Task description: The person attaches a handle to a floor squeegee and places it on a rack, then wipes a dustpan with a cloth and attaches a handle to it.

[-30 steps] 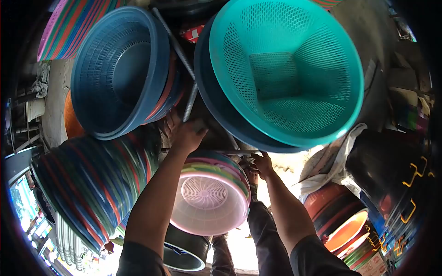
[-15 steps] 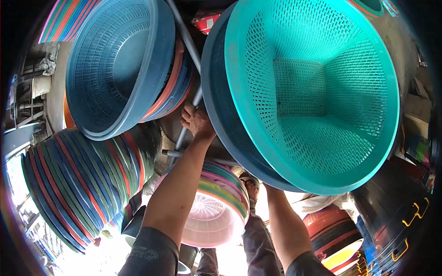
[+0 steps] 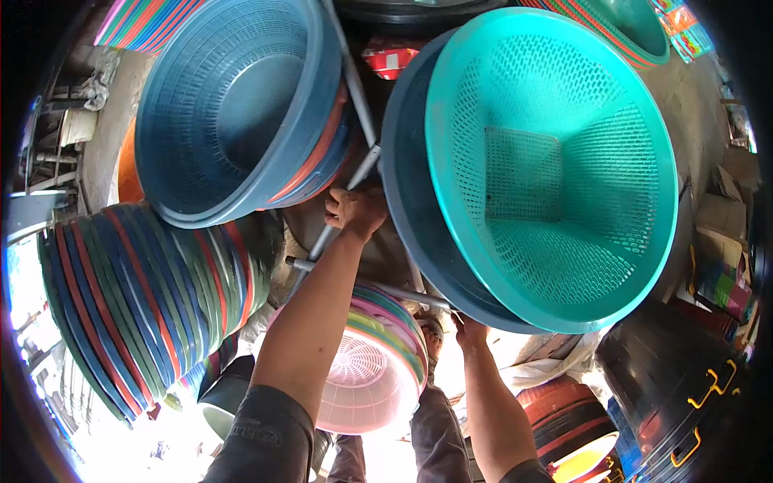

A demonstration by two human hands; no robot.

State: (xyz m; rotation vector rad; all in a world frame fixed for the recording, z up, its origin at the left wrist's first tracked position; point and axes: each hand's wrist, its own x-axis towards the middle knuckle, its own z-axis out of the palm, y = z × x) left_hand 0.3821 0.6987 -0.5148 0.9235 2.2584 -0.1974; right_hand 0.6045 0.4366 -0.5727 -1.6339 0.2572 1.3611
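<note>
My left hand (image 3: 358, 211) is closed around a slanting grey metal pole (image 3: 366, 165), between the blue basket stack (image 3: 233, 185) and the large basins. My right hand (image 3: 470, 332) is just under the lower rim of a dark blue basin (image 3: 411, 193), by the end of a horizontal metal bar (image 3: 403, 293). Its fingers look curled, but the rim and shadow partly hide them, and what they hold cannot be made out. A turquoise perforated basket (image 3: 523, 258) rests tilted against the blue basin, its inside facing me.
Nested striped tubs (image 3: 137, 298) lie at the left. Below my arms is a stack with a pink basket (image 3: 366, 394). Red and black tubs (image 3: 564, 419) and black tubs with yellow handles (image 3: 660, 378) stand at the right, near cardboard boxes (image 3: 721, 213).
The turquoise basket and blue basin appear smaller and shifted slightly in view. My right hand, mostly hidden behind the rim before, now shows below it. My left hand stays at the pole.
</note>
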